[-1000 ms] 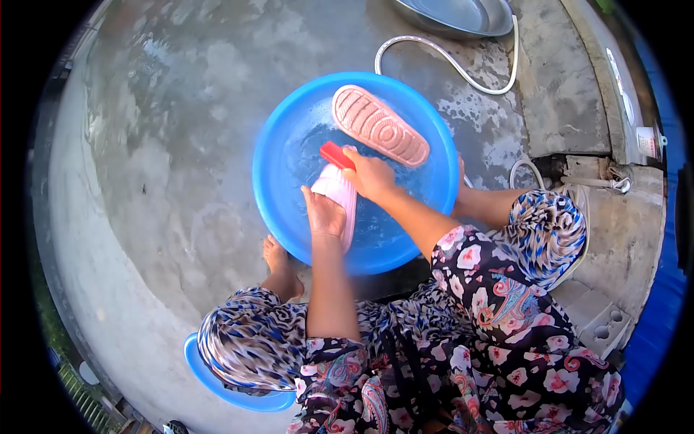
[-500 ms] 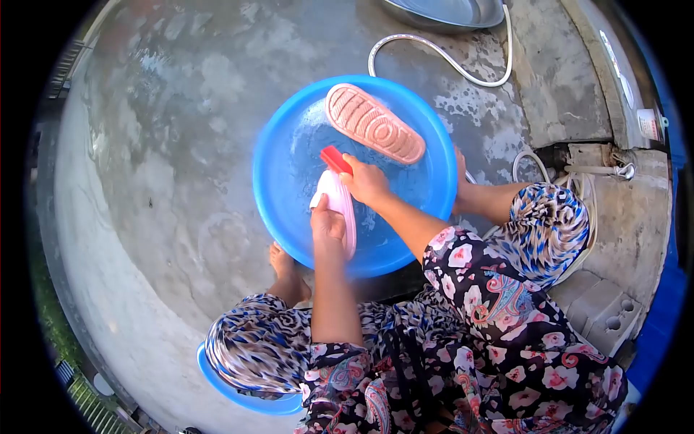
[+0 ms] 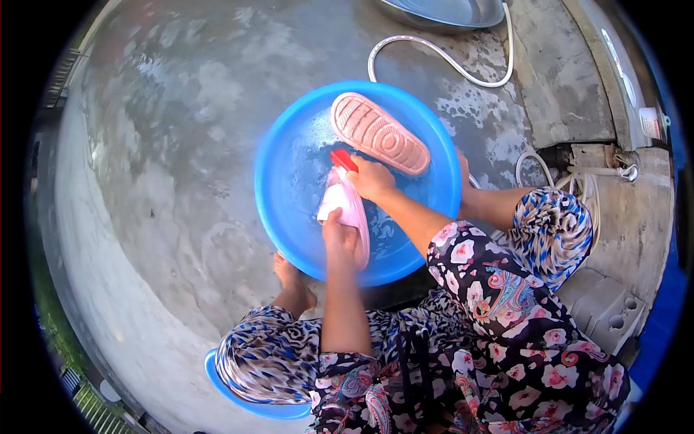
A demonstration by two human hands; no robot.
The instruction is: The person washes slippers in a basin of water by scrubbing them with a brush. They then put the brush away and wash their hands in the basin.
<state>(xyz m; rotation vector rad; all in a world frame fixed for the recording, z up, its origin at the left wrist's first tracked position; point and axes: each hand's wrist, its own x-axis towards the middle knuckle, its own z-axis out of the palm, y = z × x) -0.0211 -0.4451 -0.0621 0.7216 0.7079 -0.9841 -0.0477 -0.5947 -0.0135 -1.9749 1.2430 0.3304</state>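
Over the blue basin (image 3: 269, 224), my left hand (image 3: 340, 233) grips a pink slide sandal (image 3: 352, 210) near its strap and heel. My right hand (image 3: 372, 179) is closed around a red scrubbing brush (image 3: 343, 158), held against the toe end of that sandal; the bristles are hidden. A second pink sandal (image 3: 380, 134) lies sole up in the basin, beyond my right hand. Some water with foam (image 3: 318, 134) shows on the basin's bottom.
A metal basin (image 3: 448, 16) stands at the top on the wet concrete floor (image 3: 181, 145). A white hose (image 3: 423, 43) curls beside it. Several concrete blocks (image 3: 603, 307) sit at the right. Another blue basin (image 3: 253, 406) is partly under my left leg.
The held sandal and both hands appear slightly lower and to the right, with the whole basin shifted likewise in view. The brush stays at the sandal's toe end.
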